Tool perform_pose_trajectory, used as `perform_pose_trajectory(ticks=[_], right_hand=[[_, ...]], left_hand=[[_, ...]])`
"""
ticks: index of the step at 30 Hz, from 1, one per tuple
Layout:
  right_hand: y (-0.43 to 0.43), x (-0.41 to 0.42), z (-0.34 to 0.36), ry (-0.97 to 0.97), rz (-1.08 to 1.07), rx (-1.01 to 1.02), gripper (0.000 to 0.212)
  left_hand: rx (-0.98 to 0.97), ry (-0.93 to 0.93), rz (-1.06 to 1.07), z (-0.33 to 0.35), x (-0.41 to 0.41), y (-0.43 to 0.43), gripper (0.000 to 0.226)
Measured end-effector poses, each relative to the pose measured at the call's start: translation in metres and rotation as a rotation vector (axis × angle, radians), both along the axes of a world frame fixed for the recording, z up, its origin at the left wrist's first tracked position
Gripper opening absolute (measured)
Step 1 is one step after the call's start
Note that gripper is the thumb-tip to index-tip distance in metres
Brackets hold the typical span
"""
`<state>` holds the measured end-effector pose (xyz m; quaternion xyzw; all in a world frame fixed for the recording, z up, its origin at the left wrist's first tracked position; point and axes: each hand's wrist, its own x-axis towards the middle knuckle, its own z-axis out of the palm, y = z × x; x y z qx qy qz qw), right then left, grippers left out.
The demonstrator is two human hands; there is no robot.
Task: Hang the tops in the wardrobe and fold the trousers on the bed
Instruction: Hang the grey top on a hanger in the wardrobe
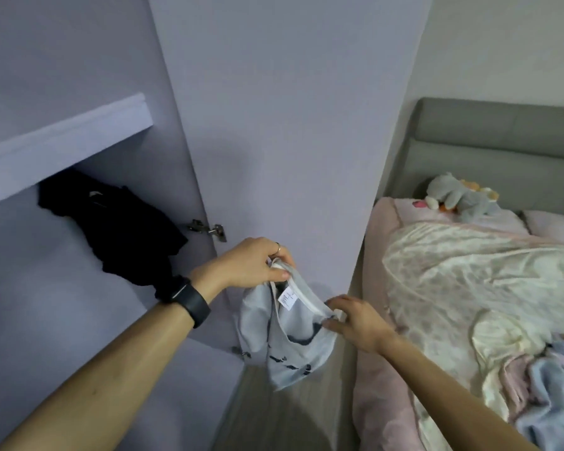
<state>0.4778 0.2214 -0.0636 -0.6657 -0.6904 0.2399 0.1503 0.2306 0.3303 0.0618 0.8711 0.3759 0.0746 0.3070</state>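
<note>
A light blue top (pixel 287 349) with dark markings and a white neckline hangs in front of the open wardrobe door (pixel 284 131). My left hand (pixel 254 265) grips the top's collar at its upper end. My right hand (pixel 355 317) pinches the neckline lower down on the right, holding the neck opening spread; a white label shows inside. A dark garment (pixel 118 229) hangs in the wardrobe (pixel 30 288) under a shelf (pixel 62 144). More clothes, blue and pink (pixel 541 385), lie heaped on the bed (pixel 469 288) at the right.
The bed carries a crumpled pale quilt (pixel 463 275), a pink sheet and a grey soft toy (pixel 459 196) by the grey headboard (pixel 502 148). A narrow strip of floor (pixel 267 415) runs between wardrobe door and bed. A door hinge (pixel 209 229) sits on the wardrobe's inner edge.
</note>
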Motion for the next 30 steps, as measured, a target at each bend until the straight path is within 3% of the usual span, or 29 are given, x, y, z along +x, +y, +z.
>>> perform_pose_trajectory(ticks=[1, 4, 9, 12, 14, 16, 20, 23, 27, 30], right_hand=[[0.009, -0.009, 0.004, 0.030, 0.026, 0.028, 0.005], [0.033, -0.028, 0.017, 0.117, 0.010, 0.082, 0.014], [0.084, -0.056, 0.033, 0.269, 0.084, 0.127, 0.013], [0.118, -0.076, 0.022, 0.145, 0.270, 0.113, 0.008], [0.135, -0.087, 0.011, 0.023, 0.348, 0.054, 0.005], [0.153, -0.101, 0.002, 0.038, 0.425, 0.006, 0.012], [0.177, -0.136, -0.008, 0.184, 0.537, 0.107, 0.044], [0.178, -0.162, -0.006, 0.275, 0.610, 0.116, 0.050], [0.172, -0.187, 0.001, 0.390, 0.775, -0.021, 0.048], [0.171, -0.201, 0.020, 0.426, 0.896, -0.172, 0.038]], left_hand=[[0.010, -0.011, 0.087, 0.000, -0.021, 0.003, 0.018], [0.064, 0.007, 0.339, -0.013, -0.085, 0.006, 0.013], [-0.045, -0.070, 0.755, -0.067, -0.176, -0.036, 0.010], [-0.197, -0.164, 0.930, -0.090, -0.198, -0.070, 0.014], [-0.325, -0.252, 0.936, -0.091, -0.204, -0.088, 0.014], [-0.403, -0.353, 0.995, -0.087, -0.205, -0.108, 0.016], [-0.440, -0.451, 1.128, -0.070, -0.197, -0.146, 0.029], [-0.435, -0.274, 1.209, -0.067, -0.190, -0.170, 0.030], [-0.116, 0.234, 1.367, -0.064, -0.187, -0.197, 0.019], [0.048, 0.283, 1.518, -0.062, -0.189, -0.220, 0.018]])
